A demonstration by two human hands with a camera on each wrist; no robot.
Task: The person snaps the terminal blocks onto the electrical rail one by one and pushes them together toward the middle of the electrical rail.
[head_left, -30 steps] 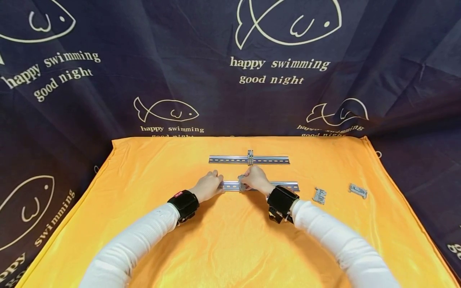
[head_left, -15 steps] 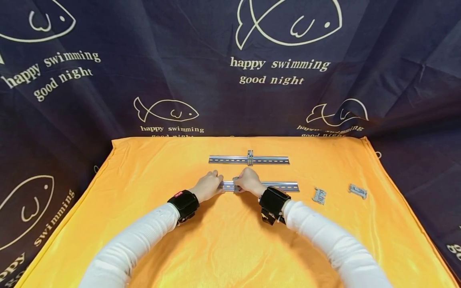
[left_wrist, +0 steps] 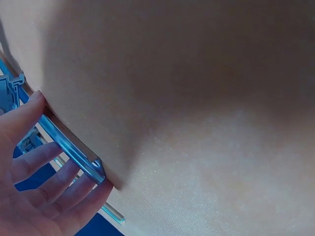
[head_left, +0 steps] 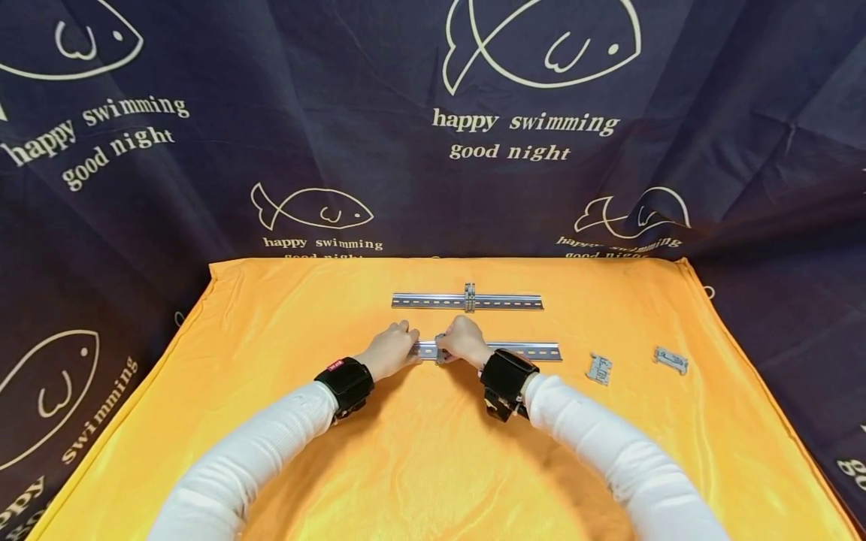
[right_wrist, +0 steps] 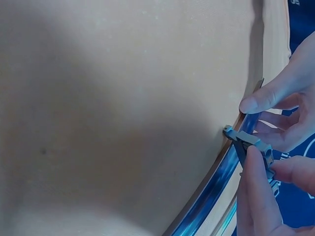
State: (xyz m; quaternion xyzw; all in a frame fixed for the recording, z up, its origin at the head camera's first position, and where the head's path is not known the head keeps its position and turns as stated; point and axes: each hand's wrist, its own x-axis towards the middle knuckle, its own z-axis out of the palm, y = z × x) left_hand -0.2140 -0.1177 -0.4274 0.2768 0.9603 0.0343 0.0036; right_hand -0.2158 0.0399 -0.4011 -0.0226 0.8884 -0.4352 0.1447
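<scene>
A slotted metal DIN rail (head_left: 531,351) lies across the orange cloth, nearer of two. My left hand (head_left: 389,352) grips its left end, thumb on the near edge and fingers on the far edge in the left wrist view. My right hand (head_left: 463,338) pinches a grey terminal block (right_wrist: 251,145) between thumb and fingers. That block sits crosswise over the rail, just right of the left hand's thumb. Part of it is hidden behind the right fingers in the head view.
Farther back lies a second DIN rail (head_left: 507,302) with thin terminal blocks (head_left: 470,297) standing mid-length. To the right, two loose grey terminal blocks rest flat: one nearer (head_left: 598,369), another terminal block (head_left: 670,361) farther right. A dark printed curtain (head_left: 433,150) rises behind the table.
My right hand has slid left along the near rail with the terminal block, closer to the left hand; in the last half second it moved only slightly. The left hand has stayed put.
</scene>
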